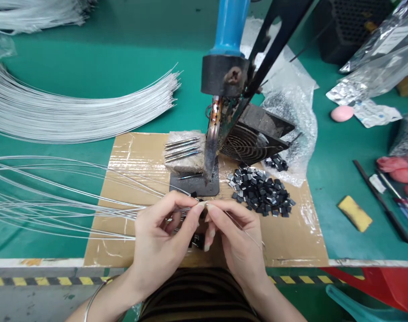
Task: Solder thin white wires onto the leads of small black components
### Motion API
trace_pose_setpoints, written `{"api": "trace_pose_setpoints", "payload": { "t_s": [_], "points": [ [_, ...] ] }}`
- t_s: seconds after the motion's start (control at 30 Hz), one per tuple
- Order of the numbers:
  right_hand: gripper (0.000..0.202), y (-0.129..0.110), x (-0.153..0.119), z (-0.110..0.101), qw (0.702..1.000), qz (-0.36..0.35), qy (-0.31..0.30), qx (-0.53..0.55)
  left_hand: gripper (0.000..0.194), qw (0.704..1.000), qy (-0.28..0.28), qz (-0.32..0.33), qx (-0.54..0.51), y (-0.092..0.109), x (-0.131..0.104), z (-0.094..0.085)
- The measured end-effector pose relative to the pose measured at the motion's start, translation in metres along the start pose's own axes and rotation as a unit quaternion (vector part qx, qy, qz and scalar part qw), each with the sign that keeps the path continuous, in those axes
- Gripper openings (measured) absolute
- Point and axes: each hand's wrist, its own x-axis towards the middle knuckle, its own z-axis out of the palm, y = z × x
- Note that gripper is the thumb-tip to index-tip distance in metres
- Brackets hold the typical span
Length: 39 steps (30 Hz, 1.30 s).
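My left hand (167, 237) and my right hand (239, 237) meet over the cardboard sheet (291, 246), their thumbs and forefingers pinched tip to tip on something too small to make out. A thin wire (242, 230) passes by my right fingers. Several white wires (120, 203) run from the left to my left hand. Black connectors (197, 241) lie partly hidden beneath the fingers. Just above my fingertips hangs the soldering iron tip (210, 161), below its blue handle (231, 27). To the right is a pile of small black connectors (262, 190).
A fan (246, 143) stands behind the iron, beside a block with metal rods (184, 163). Back left lies a large wire bundle (90, 118). At right are a yellow sponge (354, 213), a black stick (383, 201), a pink egg-shaped object (342, 113) and plastic bags (385, 67).
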Motion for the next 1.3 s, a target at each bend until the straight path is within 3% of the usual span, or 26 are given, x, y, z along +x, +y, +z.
{"api": "trace_pose_setpoints", "payload": {
  "t_s": [0.43,0.6,0.87,1.13,1.2,1.3],
  "points": [
    [0.012,-0.016,0.008,-0.008,0.997,0.072,-0.025,0.009,0.012,0.999,-0.035,0.02,0.033,0.002,0.0,-0.003],
    [0.012,-0.017,0.007,-0.008,0.998,0.064,-0.03,-0.001,0.01,0.999,-0.023,0.015,0.032,0.003,0.0,-0.002],
    [0.01,-0.007,0.005,0.001,0.997,0.053,0.015,0.054,0.009,0.998,0.018,0.042,0.045,0.0,-0.003,0.006],
    [0.009,-0.001,0.0,0.008,0.996,0.048,0.032,0.071,0.007,0.999,0.026,0.019,0.028,-0.004,-0.007,0.006],
    [0.021,-0.006,0.0,0.002,0.998,0.036,0.015,0.056,0.005,0.999,0.028,0.009,0.025,-0.004,-0.006,0.005],
    [0.055,-0.018,-0.002,-0.018,1.0,-0.02,0.013,0.006,0.002,0.999,0.036,-0.013,0.009,-0.002,-0.003,0.004]
  ]
}}
